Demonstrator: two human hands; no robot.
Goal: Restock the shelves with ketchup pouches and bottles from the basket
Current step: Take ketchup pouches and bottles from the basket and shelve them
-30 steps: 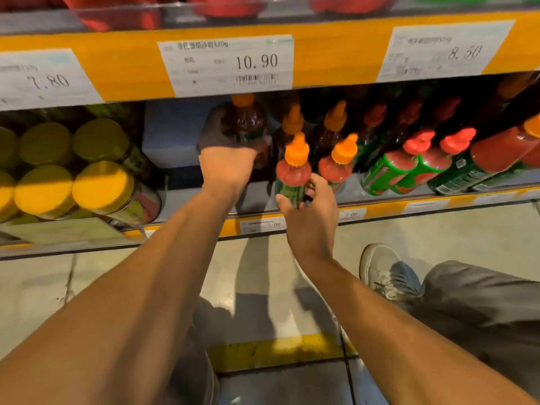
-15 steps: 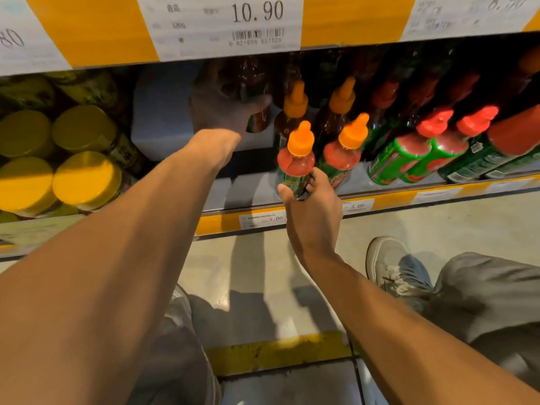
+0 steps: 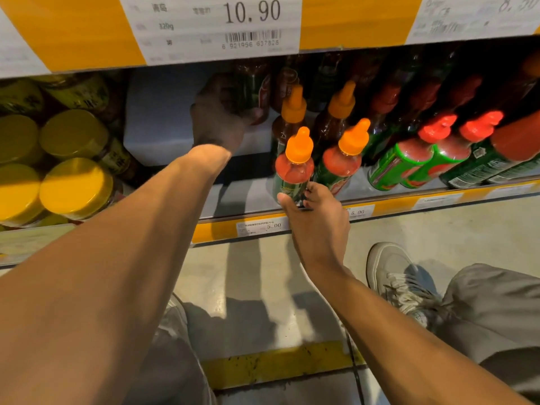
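The right hand grips a bottle at the shelf front edge. Deep in shadow, the left hand curls round a dark bottle; bare shelf lies below.

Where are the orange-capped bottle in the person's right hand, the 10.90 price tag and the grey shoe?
Orange-capped bottle (image 3: 295, 171): head view, on its red shoulder under the cap.
10.90 price tag (image 3: 251, 11): head view, on the printed digits.
Grey shoe (image 3: 391, 273): head view, on the toe area.
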